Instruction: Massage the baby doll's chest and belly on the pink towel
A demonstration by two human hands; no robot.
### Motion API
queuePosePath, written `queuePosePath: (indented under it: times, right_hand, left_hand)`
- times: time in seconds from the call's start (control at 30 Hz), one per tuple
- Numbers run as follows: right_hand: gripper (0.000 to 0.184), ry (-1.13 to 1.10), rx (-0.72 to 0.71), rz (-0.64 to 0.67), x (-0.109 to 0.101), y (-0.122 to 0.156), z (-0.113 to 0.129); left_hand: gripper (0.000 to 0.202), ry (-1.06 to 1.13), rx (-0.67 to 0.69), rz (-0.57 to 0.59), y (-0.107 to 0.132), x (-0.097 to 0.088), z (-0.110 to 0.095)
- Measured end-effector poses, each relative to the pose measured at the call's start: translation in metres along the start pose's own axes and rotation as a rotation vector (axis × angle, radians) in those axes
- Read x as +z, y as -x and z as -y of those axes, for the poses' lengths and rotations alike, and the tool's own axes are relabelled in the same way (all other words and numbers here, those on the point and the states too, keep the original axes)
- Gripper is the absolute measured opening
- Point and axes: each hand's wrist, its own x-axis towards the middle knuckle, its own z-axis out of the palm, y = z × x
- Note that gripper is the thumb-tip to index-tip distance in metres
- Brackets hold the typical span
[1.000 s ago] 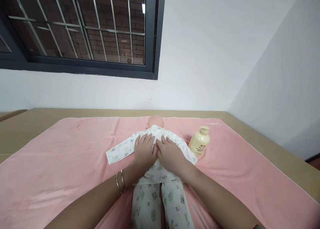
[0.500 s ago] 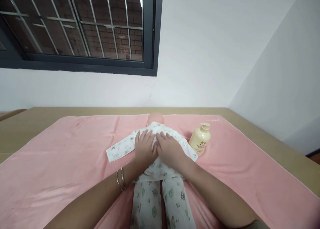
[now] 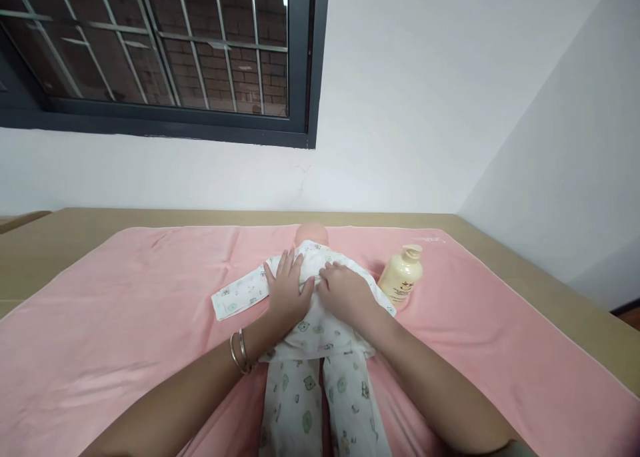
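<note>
A baby doll (image 3: pixel 311 232) in white printed pyjamas (image 3: pixel 320 337) lies on a pink towel (image 3: pixel 125 310), head away from me. My left hand (image 3: pixel 287 290), with two bangles at the wrist, rests flat on the left side of the doll's chest, fingers stretched out. Beside it, my right hand (image 3: pixel 345 292) lies palm down on the right side of the chest, fingers slightly curled on the cloth. The empty left sleeve (image 3: pixel 237 296) of the top spreads out to the left.
A cream pump bottle (image 3: pixel 401 277) lies tilted on the towel just right of the doll. The towel covers a tan table (image 3: pixel 550 290) that stands against a white wall under a barred window (image 3: pixel 160 50).
Both hands have slid a little up the doll's chest toward its head. The view has tilted slightly.
</note>
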Motion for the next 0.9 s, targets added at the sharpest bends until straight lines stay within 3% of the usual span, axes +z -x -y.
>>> queuePosePath:
  times: [0.1, 0.23, 0.33, 0.47, 0.63, 0.8, 0.9]
  right_hand:
    - [0.050, -0.051, 0.082, -0.082, 0.018, -0.020, -0.017]
    - [0.054, -0.116, 0.106, -0.086, 0.036, -0.029, -0.024]
    - [0.055, -0.135, 0.063, -0.160, 0.029, -0.021, -0.014]
    - [0.057, -0.143, -0.080, -0.329, 0.020, -0.011, 0.001]
    - [0.051, -0.121, -0.171, -0.155, 0.029, -0.013, 0.003]
    - [0.055, -0.094, -0.171, -0.115, 0.027, -0.015, 0.000]
    - [0.056, -0.113, -0.140, -0.163, 0.026, -0.015, -0.001]
  left_hand:
    - [0.058, 0.004, -0.114, 0.078, -0.004, 0.008, 0.002]
    - [0.059, 0.013, -0.130, 0.074, -0.003, 0.013, 0.004]
    - [0.056, 0.088, -0.139, 0.045, 0.001, 0.013, 0.006]
    - [0.052, 0.238, -0.133, -0.080, 0.006, 0.014, 0.008]
    - [0.053, 0.288, -0.138, -0.161, 0.008, 0.013, 0.008]
    - [0.053, 0.294, -0.132, -0.149, 0.008, 0.013, 0.007]
    - [0.053, 0.301, -0.123, -0.140, 0.008, 0.013, 0.009]
